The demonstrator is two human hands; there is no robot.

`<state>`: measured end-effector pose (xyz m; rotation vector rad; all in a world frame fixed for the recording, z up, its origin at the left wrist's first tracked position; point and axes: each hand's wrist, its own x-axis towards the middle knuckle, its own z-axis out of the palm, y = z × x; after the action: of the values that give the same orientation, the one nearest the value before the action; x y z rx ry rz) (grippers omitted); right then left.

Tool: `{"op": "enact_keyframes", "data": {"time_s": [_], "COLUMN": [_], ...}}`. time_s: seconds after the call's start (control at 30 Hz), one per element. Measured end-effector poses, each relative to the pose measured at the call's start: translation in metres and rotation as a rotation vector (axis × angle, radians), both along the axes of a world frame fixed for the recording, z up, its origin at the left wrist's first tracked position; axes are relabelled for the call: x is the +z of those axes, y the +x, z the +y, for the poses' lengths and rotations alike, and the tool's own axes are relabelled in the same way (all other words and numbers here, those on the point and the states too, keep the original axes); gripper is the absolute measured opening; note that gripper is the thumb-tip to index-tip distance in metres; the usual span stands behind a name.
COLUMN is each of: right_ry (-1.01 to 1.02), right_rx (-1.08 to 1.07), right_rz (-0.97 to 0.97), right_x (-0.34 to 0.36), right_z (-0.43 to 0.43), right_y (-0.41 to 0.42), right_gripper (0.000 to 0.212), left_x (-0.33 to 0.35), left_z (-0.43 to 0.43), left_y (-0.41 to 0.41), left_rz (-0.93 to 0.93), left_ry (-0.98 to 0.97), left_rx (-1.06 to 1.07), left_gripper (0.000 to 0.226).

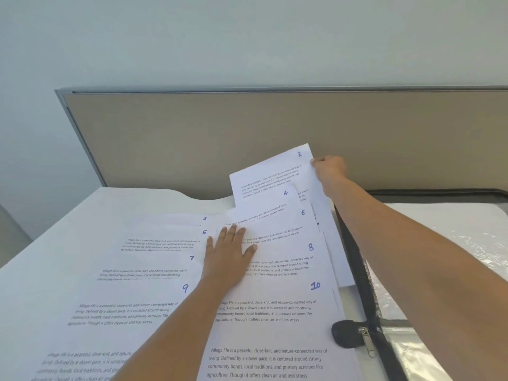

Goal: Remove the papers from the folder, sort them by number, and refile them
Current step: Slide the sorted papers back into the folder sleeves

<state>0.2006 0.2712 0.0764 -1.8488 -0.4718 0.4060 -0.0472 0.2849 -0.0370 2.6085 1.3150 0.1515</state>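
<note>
Right hand (330,167) pinches sheet 2 (272,171); left hand (228,251) rests amid eight sheets (275,334).

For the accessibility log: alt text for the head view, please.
The right hand pinches sheet 2 by its far edge while the left hand presses flat on overlapping numbered papers. A zippered folder lies to the right.

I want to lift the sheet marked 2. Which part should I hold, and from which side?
Pinch sheet 2 at its far right edge near the top corner, coming from the right, as the right hand does now. That corner is uncovered, while its lower part lies under sheet 4, and the left hand lies flat on the sheets lower down.
</note>
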Motion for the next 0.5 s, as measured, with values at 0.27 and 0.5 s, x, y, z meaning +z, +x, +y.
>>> {"op": "enact_keyframes", "data": {"time_s": [0.27,0.5], "right_ry": [-0.192,0.038], "right_rx": [0.061,-0.058], "right_rz": [-0.136,-0.132], "right_x": [-0.004,0.006], "right_z": [-0.024,-0.042], "right_y": [0.006,0.016], "right_gripper": [0.012,0.021], "left_x": [0.001,0.001], "left_z": [-0.001,0.001], "left_y": [-0.001,-0.001], "left_rz": [0.003,0.010], "left_ry": [-0.005,-0.010], "left_rx": [-0.003,-0.004], "left_gripper": [0.057,0.057]}}
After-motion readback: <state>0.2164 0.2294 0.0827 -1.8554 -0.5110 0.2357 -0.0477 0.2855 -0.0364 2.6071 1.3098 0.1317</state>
